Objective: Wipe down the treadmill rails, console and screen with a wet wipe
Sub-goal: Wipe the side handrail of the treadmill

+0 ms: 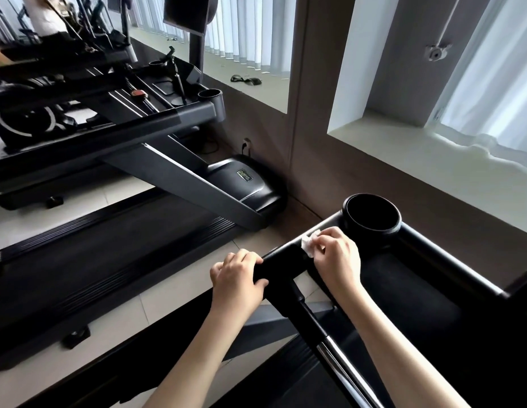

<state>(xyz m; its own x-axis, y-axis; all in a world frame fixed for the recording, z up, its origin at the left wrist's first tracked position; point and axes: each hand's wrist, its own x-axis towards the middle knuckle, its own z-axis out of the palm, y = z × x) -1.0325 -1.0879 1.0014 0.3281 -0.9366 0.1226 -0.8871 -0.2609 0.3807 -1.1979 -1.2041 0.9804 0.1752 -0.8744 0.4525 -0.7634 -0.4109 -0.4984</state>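
Observation:
My left hand (238, 275) grips the black end of the treadmill's left rail (281, 267), fingers curled over its top. My right hand (337, 254) pinches a small white wet wipe (309, 242) and presses it on the console's front edge (315, 232), just below the round black cup holder (371, 214). A chrome handle bar (341, 359) runs from the rail joint toward me. The console tray (409, 278) lies dark to the right. The screen is out of view.
A second treadmill (115, 136) stands to the left, its belt (88, 254) and motor cover (247, 181) near the wall. A window sill (409, 148) with white curtains runs behind the console. Tiled floor shows between the machines.

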